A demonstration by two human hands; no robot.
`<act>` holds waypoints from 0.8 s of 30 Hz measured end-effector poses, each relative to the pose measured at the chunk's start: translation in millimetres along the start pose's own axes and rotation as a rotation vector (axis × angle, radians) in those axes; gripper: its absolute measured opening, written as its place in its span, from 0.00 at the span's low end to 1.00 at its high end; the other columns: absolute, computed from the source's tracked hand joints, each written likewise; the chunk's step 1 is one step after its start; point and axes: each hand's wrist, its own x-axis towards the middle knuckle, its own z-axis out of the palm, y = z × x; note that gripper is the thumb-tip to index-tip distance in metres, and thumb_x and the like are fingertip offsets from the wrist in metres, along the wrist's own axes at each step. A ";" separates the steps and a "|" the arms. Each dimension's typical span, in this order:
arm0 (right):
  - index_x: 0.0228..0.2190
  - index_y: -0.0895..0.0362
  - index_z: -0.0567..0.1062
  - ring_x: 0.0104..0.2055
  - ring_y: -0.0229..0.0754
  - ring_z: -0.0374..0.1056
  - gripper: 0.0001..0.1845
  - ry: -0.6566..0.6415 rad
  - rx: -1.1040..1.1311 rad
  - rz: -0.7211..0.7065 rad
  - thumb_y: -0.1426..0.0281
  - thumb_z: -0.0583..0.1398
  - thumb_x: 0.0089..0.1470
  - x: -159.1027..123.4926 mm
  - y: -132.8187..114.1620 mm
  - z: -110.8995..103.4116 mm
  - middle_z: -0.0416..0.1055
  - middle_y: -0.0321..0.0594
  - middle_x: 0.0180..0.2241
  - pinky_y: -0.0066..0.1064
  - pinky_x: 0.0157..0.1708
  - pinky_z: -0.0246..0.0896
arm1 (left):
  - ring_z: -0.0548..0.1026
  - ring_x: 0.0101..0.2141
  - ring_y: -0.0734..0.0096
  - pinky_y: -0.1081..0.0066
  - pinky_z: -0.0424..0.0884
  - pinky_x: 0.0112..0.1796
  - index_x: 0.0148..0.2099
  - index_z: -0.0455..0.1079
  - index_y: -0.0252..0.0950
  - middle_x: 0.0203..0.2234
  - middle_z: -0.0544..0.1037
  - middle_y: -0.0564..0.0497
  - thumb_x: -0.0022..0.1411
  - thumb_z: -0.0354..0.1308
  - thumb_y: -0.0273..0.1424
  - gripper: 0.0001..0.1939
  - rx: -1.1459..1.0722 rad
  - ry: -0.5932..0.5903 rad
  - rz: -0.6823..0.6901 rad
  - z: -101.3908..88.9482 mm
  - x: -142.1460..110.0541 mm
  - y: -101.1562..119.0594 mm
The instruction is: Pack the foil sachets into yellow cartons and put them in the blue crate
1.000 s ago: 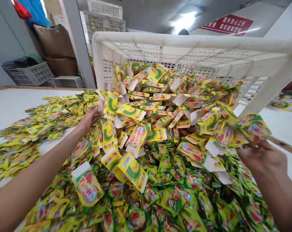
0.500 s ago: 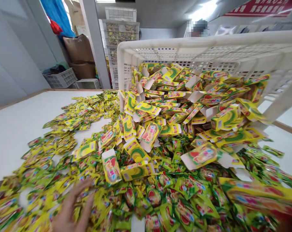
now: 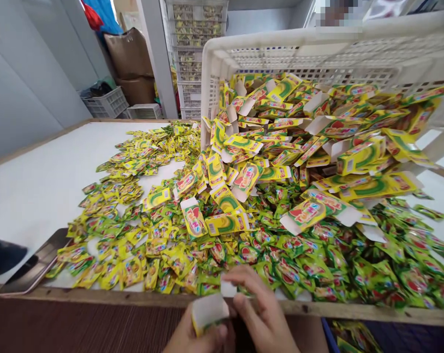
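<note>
In front of the table's near edge, my left hand (image 3: 192, 326) grips a small carton (image 3: 209, 311). Its pale flap faces up and a yellow and green side shows below. My right hand (image 3: 260, 311) is just right of the carton, thumb and forefinger apart, with nothing visible between them. Whether its thumb touches the carton I cannot tell. Beyond both hands lie heaped candy sachets, yellow ones (image 3: 180, 260) towards the left and green ones with a watermelon print (image 3: 290, 269) towards the right.
A white plastic basket (image 3: 206, 78) lies tipped towards me, spilling yellow cartons (image 3: 227, 224) onto the sachets. A phone (image 3: 36, 264) and a dark object (image 3: 3, 256) are at left. A wooden strip (image 3: 134, 297) edges the table. Blue-rimmed container (image 3: 329, 336) sits below. Someone is behind the basket.
My left hand has come back from over the sachets and now holds a carton. My right hand has moved in from the far right, where a blurred carton was. The view has shifted downward.
</note>
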 end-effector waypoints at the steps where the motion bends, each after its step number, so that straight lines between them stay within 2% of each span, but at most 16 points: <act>1: 0.40 0.55 0.70 0.43 0.39 0.62 0.11 0.048 -0.010 0.050 0.68 0.51 0.57 -2.9 4.1 -3.2 0.65 0.41 0.40 0.29 0.42 0.57 | 0.72 0.37 0.63 0.66 0.67 0.40 0.44 0.68 0.37 0.34 0.74 0.46 0.47 0.63 0.42 0.23 -0.071 0.055 -0.019 -1.3 -2.7 -0.7; 4: 0.42 0.54 0.69 0.46 0.38 0.61 0.12 0.215 -0.087 0.218 0.66 0.52 0.58 -9.7 18.7 -10.7 0.66 0.39 0.43 0.27 0.45 0.55 | 0.70 0.26 0.70 0.70 0.66 0.31 0.38 0.67 0.32 0.24 0.71 0.48 0.47 0.63 0.41 0.20 -0.189 0.209 -0.045 -5.8 -8.1 1.2; 7: 0.39 0.54 0.69 0.44 0.37 0.61 0.09 0.178 -0.171 0.284 0.65 0.53 0.58 -11.0 27.4 -8.6 0.67 0.37 0.40 0.27 0.43 0.55 | 0.70 0.25 0.70 0.72 0.65 0.29 0.36 0.66 0.30 0.23 0.70 0.48 0.46 0.63 0.40 0.21 -0.210 0.302 -0.022 -9.9 -10.3 3.6; 11: 0.36 0.54 0.69 0.42 0.38 0.61 0.08 0.062 -0.261 0.211 0.67 0.52 0.58 -3.1 29.8 4.4 0.66 0.37 0.37 0.29 0.41 0.55 | 0.70 0.26 0.70 0.71 0.65 0.29 0.36 0.65 0.29 0.23 0.71 0.47 0.46 0.63 0.40 0.21 -0.209 0.335 0.016 -9.1 -12.3 -2.3; 15: 0.37 0.55 0.68 0.44 0.41 0.59 0.07 0.049 -0.356 0.136 0.70 0.51 0.57 7.4 40.4 22.5 0.65 0.39 0.38 0.32 0.43 0.54 | 0.70 0.26 0.70 0.71 0.65 0.30 0.37 0.65 0.29 0.24 0.72 0.47 0.45 0.64 0.40 0.22 -0.195 0.396 0.046 -2.8 -15.7 -17.9; 18: 0.43 0.56 0.66 0.45 0.44 0.57 0.12 0.061 -0.444 0.099 0.71 0.52 0.56 10.4 53.2 35.8 0.63 0.42 0.41 0.35 0.44 0.53 | 0.71 0.27 0.70 0.72 0.66 0.31 0.38 0.66 0.28 0.26 0.72 0.46 0.45 0.64 0.41 0.23 -0.123 0.469 0.058 -6.1 -17.5 -22.2; 21: 0.45 0.56 0.64 0.42 0.44 0.57 0.14 0.089 -0.496 0.119 0.71 0.54 0.54 10.1 60.6 41.9 0.63 0.42 0.38 0.36 0.43 0.53 | 0.72 0.31 0.69 0.71 0.67 0.34 0.46 0.64 0.29 0.33 0.73 0.44 0.45 0.64 0.41 0.29 -0.073 0.579 0.092 -19.8 -18.6 -7.3; 24: 0.35 0.57 0.68 0.40 0.44 0.57 0.06 0.128 -0.470 0.125 0.69 0.54 0.55 9.5 60.9 39.6 0.63 0.42 0.35 0.36 0.41 0.53 | 0.73 0.33 0.66 0.69 0.68 0.36 0.56 0.57 0.32 0.38 0.73 0.44 0.45 0.65 0.39 0.38 -0.138 0.559 0.094 -29.9 -21.4 17.9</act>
